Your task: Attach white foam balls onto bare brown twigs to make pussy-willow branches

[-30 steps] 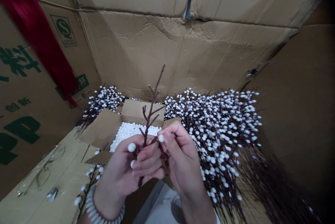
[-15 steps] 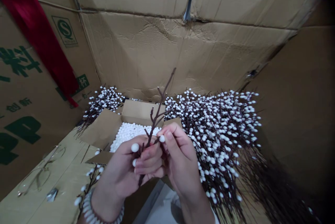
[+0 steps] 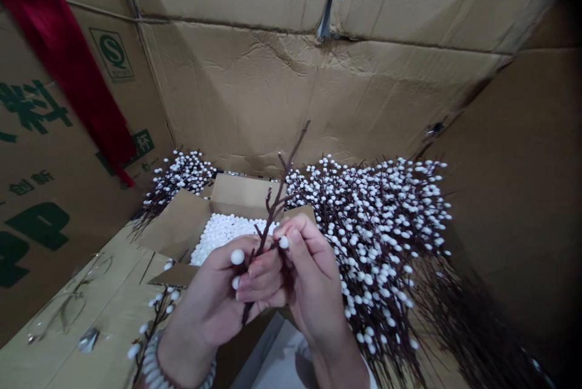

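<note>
A brown artificial twig (image 3: 273,204) leans up and to the right, its lower stem wrapped in the fingers of my left hand (image 3: 231,292). Two white balls sit on its lower side shoots, close to my left thumb and fingers. Between the thumb and forefinger of my right hand (image 3: 313,274) is a white ball (image 3: 284,242), pinched against a short shoot of the twig. The upper shoots are bare. Behind my hands stands an open cardboard box (image 3: 182,222) full of loose white balls (image 3: 227,230).
Right of the box lies a big heap of white-berried twigs (image 3: 368,219), with bare brown twigs (image 3: 473,310) beside it. A smaller bunch (image 3: 182,177) is at back left. Eyeglasses (image 3: 68,304) and a crumpled silvery piece (image 3: 88,339) lie at left. Cardboard walls (image 3: 254,86) enclose the table.
The twig has shifted very slightly to the right and down in the picture. My hands keep the same hold, and the white ball stays pinched.
</note>
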{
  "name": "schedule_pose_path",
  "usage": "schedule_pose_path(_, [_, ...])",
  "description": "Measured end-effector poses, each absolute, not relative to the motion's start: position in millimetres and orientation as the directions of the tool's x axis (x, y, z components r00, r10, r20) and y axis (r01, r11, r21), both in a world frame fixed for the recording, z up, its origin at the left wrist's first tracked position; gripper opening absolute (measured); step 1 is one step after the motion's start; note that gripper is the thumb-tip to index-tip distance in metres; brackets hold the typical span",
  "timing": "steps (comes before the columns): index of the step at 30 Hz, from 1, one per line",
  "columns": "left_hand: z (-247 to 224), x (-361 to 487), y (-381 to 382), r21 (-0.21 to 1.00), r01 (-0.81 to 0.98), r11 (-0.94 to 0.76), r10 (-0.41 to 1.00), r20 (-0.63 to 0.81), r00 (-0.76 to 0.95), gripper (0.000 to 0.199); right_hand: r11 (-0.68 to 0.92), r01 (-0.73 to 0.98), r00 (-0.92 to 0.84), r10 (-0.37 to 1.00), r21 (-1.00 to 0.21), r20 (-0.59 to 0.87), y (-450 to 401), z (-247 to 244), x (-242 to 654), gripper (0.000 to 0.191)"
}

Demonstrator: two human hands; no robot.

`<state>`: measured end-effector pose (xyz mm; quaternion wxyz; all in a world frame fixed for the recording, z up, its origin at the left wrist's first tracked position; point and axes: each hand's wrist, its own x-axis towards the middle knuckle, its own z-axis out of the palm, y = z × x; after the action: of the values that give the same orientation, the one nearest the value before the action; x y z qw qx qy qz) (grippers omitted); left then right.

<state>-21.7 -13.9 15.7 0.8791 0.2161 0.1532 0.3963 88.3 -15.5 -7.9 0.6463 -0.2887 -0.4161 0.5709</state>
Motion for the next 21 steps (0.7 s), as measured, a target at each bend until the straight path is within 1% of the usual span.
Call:
schedule_pose_path(3, [17.0, -21.9, -13.8, 0.471, -0.645, 0.601, 0.767, -0.114, 0.631, 0.025, 0.183, -0.497, 0.004, 0.978, -0.848, 0.209, -14.7, -7.0, 88.8, 0.026])
schedule_pose_path(9, [19.0, -20.6, -15.3, 0.465, -0.659, 0.592, 0.781, -0.127, 0.612, 0.022, 0.158, -0.561, -0.002, 0.981, -0.812, 0.192, -16.2, -5.6, 83.9, 0.025])
schedule_pose_path(14, [19.2, -17.0, -14.5, 0.494, -0.669, 0.555, 0.812, -0.145, 0.566, 0.022, 0.124, -0.57, 0.005, 0.989, -0.812, 0.147, -17.5, -6.7, 79.6, 0.026])
schedule_pose_path(17, [20.7, -15.8, -14.7, 0.502, -0.673, 0.543, 0.823, -0.16, 0.545, 0.023, 0.081, -0.592, -0.021, 0.993, -0.802, 0.115, -17.6, -8.1, 78.7, 0.027])
schedule_pose_path(19, [22.6, -15.9, -15.4, 0.511, -0.67, 0.539, 0.827, -0.168, 0.537, 0.024, 0.086, -0.579, -0.024, 0.992, -0.811, 0.122, -17.7, -8.8, 78.7, 0.026])
schedule_pose_path(21, [24.5, -16.2, -16.0, 0.522, -0.66, 0.54, 0.825, -0.174, 0.538, 0.024, 0.126, -0.54, 0.001, 0.989, -0.832, 0.149, -17.9, -8.9, 79.1, 0.025])
